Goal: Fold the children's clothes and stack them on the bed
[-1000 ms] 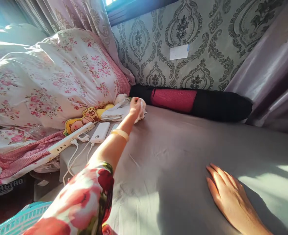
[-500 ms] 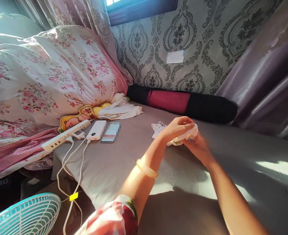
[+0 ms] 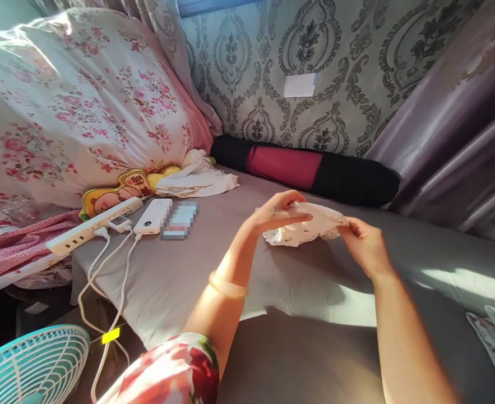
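Note:
A small white cloth item with tiny dark prints [image 3: 304,229], perhaps a garment, is stretched between my two hands over the grey sheet [image 3: 213,252]. My left hand [image 3: 281,212] grips its left part, thumb lying along the top edge and fingers partly hidden behind the fabric. At the other end, my right hand [image 3: 362,241] pinches the right corner between thumb and fingers. The cloth hangs in loose folds, its lower left part close to the sheet. Its exact kind is hard to make out.
On the left lie a power strip [image 3: 96,225] with plugged cables, a white power bank [image 3: 153,216] and a blurred phone-like thing [image 3: 180,220]. A crumpled white cloth [image 3: 199,179] is behind them. A black and red roll [image 3: 285,168] lies along the wall. A fan [image 3: 32,365] stands lower left.
My hands have moved apart, the right one to the right, and the bunched cloth is now spread wider between them. The view has tilted slightly down and shifted right.

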The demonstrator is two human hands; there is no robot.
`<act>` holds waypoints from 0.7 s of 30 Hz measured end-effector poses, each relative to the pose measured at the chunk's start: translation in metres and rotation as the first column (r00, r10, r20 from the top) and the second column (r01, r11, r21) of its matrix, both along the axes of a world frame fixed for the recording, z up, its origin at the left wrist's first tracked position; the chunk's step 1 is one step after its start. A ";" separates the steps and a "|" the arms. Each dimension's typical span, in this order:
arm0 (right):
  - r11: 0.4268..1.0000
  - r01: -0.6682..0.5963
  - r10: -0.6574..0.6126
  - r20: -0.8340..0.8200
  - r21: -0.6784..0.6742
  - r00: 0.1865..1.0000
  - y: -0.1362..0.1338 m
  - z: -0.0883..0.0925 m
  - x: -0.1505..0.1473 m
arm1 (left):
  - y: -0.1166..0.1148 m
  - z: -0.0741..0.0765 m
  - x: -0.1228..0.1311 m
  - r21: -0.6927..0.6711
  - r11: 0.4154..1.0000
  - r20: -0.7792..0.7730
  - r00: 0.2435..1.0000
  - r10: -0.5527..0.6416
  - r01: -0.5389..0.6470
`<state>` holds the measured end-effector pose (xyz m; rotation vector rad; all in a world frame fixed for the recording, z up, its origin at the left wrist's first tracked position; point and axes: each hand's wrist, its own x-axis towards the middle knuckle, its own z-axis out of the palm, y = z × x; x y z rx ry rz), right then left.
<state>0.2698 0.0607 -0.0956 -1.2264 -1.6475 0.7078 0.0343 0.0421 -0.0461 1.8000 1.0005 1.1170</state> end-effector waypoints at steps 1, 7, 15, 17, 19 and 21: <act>1.000 -0.009 0.009 0.002 0.007 1.000 -0.007 0.013 0.005 | -0.004 0.005 -0.001 0.036 0.999 0.009 1.000 0.005 -0.005; 0.988 0.087 -0.084 -0.032 0.130 0.996 -0.058 0.074 0.030 | -0.022 0.029 -0.004 0.237 0.959 0.108 0.985 0.133 -0.156; 0.975 0.061 -0.078 -0.073 -0.214 0.994 -0.045 0.060 0.051 | 0.003 -0.001 0.014 0.308 0.946 -0.135 0.979 0.151 -0.104; 0.959 0.049 -0.052 -0.006 -0.278 0.999 -0.039 0.052 0.056 | 0.011 -0.014 0.020 0.256 0.964 -0.149 0.983 0.111 -0.071; 0.943 0.072 -0.039 0.106 -0.326 0.994 -0.037 0.046 0.062 | 0.017 -0.026 0.026 0.211 0.977 -0.111 0.992 0.061 -0.036; 0.926 0.115 -0.018 0.263 -0.360 0.965 -0.036 0.043 0.068 | 0.021 -0.035 0.031 0.174 0.985 -0.058 0.998 0.008 0.002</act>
